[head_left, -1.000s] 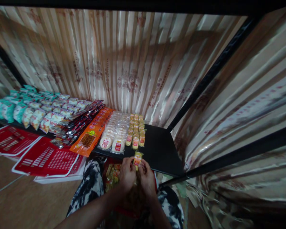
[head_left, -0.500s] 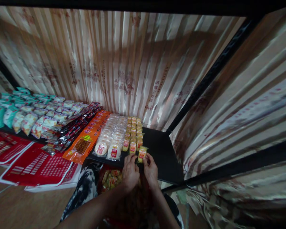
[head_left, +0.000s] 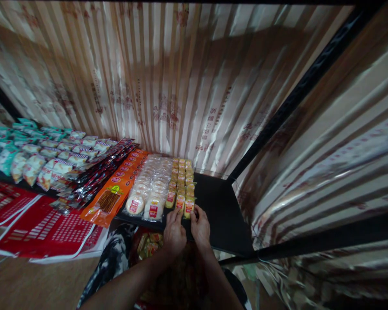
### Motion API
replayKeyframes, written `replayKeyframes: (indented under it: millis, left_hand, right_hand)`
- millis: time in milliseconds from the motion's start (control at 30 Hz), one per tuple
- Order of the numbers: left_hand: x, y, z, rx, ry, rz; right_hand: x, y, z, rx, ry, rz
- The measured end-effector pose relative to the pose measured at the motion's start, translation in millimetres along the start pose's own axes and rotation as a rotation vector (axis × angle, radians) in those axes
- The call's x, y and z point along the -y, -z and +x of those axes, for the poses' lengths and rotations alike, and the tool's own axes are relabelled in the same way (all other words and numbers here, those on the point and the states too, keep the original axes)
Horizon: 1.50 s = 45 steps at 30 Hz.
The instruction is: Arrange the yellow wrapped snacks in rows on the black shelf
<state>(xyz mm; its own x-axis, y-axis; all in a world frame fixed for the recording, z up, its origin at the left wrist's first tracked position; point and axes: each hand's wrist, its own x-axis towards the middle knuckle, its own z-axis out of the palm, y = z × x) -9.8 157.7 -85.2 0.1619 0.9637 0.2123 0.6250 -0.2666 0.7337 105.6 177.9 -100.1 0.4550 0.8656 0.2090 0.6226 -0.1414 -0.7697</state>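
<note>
Small yellow-wrapped snack packets [head_left: 181,178] stand in three columns on the black shelf. My right hand [head_left: 200,227] pinches the right edge of the front snack packet [head_left: 189,208] in the rightmost column. Close beside it, my left hand [head_left: 174,234] has its fingers drawn together at the near end of the middle column's front packet [head_left: 180,202]; its fingertips partly cover that end. To the left lie two columns of clear-wrapped round white crackers [head_left: 144,189]. More yellow packets [head_left: 149,245] sit in a container below the shelf edge, partly hidden by my left arm.
An orange bag of brown sticks [head_left: 111,196], dark shiny packets [head_left: 98,176], and white and teal snack bags [head_left: 45,157] line the shelf leftward. Red printed sheets [head_left: 48,230] hang in front. Black shelf [head_left: 218,206] surface extends right to a frame post [head_left: 278,116]; patterned curtain [head_left: 168,77] hangs behind.
The front right packet has moved back and slightly left, into line with its column beside the middle one. Both hands have shifted with it. The view has tilted a little.
</note>
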Motion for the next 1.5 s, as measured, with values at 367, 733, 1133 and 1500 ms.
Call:
replayKeyframes:
  millis: [367,733,1133,1500]
  left_hand:
    - [6,-3,1,0.003,-0.018,0.014]
    - [19,-16,2,-0.093,-0.135,0.1]
    - [15,-7,24,-0.011,-0.422,0.222]
    - [31,-8,40,0.011,-0.589,0.339]
  right_hand:
    - [1,-7,-3,-0.032,0.05,-0.181]
    - [5,-14,-2,-0.034,0.075,-0.215]
    - [4,-10,-6,-0.094,-0.011,-0.095]
    - [-1,-11,-5,-0.081,0.018,-0.003]
